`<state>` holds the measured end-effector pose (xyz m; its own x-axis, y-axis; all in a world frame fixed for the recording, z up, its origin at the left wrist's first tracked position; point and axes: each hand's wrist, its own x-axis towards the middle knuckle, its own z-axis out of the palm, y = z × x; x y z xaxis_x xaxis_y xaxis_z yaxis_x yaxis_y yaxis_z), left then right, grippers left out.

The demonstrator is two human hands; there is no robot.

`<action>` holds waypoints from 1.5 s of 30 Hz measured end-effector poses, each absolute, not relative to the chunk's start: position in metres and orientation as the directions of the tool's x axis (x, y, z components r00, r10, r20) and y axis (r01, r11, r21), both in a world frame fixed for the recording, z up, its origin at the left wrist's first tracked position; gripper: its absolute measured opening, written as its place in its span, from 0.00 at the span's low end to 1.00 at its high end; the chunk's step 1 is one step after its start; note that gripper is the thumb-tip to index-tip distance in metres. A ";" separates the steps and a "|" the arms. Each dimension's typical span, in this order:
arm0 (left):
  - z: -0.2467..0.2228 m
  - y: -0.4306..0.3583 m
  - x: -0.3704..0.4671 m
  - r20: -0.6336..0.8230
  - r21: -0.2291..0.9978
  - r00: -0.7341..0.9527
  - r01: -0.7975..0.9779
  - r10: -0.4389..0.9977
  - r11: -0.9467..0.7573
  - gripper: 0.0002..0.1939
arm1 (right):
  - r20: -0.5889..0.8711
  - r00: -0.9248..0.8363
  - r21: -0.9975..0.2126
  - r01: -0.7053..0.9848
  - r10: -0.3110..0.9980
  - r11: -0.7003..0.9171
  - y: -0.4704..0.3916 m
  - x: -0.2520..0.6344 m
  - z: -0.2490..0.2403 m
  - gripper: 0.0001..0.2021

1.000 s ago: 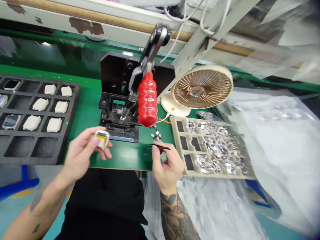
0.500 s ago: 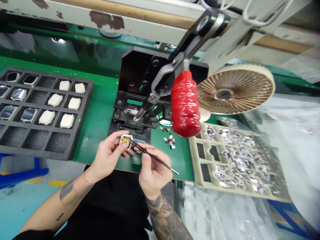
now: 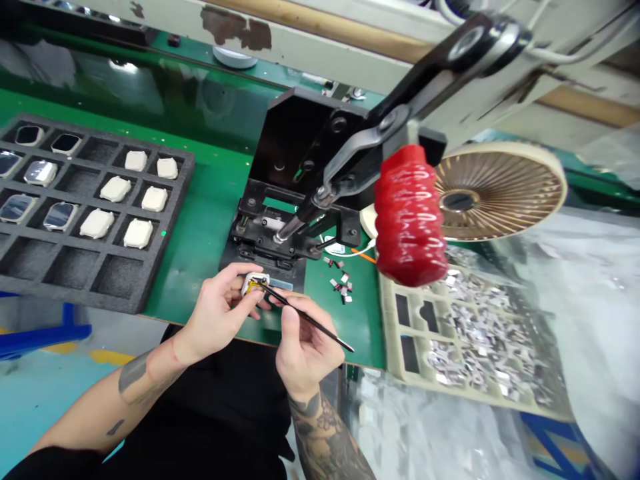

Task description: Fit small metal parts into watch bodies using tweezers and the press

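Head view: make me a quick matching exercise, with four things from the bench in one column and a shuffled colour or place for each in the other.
Things:
1. tweezers
2. watch case with yellow inside
3. clamp handle
4. foam tray

Colours and places:
A. bright red
B. held in the left hand
C. dark grey
D. in the grip of the right hand

Right pairs: 1-D, 2-B, 3-A, 4-C
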<state>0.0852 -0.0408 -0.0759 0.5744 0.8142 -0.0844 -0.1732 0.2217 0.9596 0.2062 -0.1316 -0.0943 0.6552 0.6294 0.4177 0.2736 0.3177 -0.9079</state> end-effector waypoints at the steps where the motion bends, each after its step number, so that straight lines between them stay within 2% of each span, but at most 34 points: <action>1: -0.076 -0.041 0.085 -0.083 0.959 0.577 -0.175 0.813 0.222 0.17 | 0.400 0.664 -0.916 0.264 0.632 0.303 -0.131 0.207 -0.094 0.10; 5: -0.078 -0.040 0.083 -0.098 0.957 0.584 -0.168 0.806 0.238 0.19 | 0.264 0.661 -0.961 0.117 0.702 0.251 -0.131 0.215 -0.091 0.06; 8: -0.077 -0.040 0.083 -0.100 0.956 0.575 -0.170 0.812 0.238 0.22 | 0.267 0.588 -0.953 0.045 0.764 0.299 -0.133 0.218 -0.091 0.05; 11: -0.076 -0.040 0.084 -0.090 0.956 0.576 -0.179 0.812 0.233 0.21 | 0.327 0.637 -0.931 0.091 0.698 0.353 -0.133 0.214 -0.091 0.06; 13: -0.076 -0.041 0.084 -0.083 0.958 0.580 -0.179 0.811 0.226 0.20 | 0.346 0.675 -0.930 0.154 0.652 0.333 -0.132 0.211 -0.091 0.08; 17: -0.077 -0.041 0.084 -0.066 0.960 0.586 -0.183 0.807 0.211 0.19 | 0.376 0.668 -0.926 0.247 0.642 0.286 -0.131 0.208 -0.091 0.07; 25: -0.078 -0.041 0.081 -0.059 0.963 0.607 -0.173 0.793 0.205 0.20 | 0.240 0.661 -0.965 0.082 0.711 0.250 -0.128 0.216 -0.090 0.06; 34: -0.078 -0.042 0.082 -0.065 0.964 0.589 -0.172 0.806 0.204 0.20 | 0.384 0.676 -0.923 0.263 0.629 0.281 -0.131 0.207 -0.091 0.06; 36: -0.078 -0.042 0.083 -0.062 0.964 0.588 -0.175 0.806 0.202 0.19 | 0.340 0.684 -0.940 0.220 0.646 0.262 -0.130 0.211 -0.092 0.05; 40: -0.079 -0.042 0.082 -0.048 0.960 0.592 -0.194 0.804 0.200 0.20 | 0.202 0.640 -0.966 0.005 0.741 0.259 -0.128 0.223 -0.093 0.05; 43: -0.079 -0.041 0.081 -0.063 0.948 0.583 -0.218 0.810 0.230 0.22 | 0.230 0.536 -0.943 -0.083 0.812 0.322 -0.128 0.225 -0.093 0.05; 45: -0.078 -0.040 0.082 -0.082 0.936 0.554 -0.242 0.828 0.255 0.24 | 0.300 0.539 -0.916 -0.068 0.787 0.395 -0.128 0.223 -0.092 0.04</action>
<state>0.0821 -0.0399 -0.0782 0.5543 0.8282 -0.0824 -0.2423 0.2553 0.9360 0.2230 -0.1280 -0.0919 0.5386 0.7875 0.2997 -0.0682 0.3952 -0.9160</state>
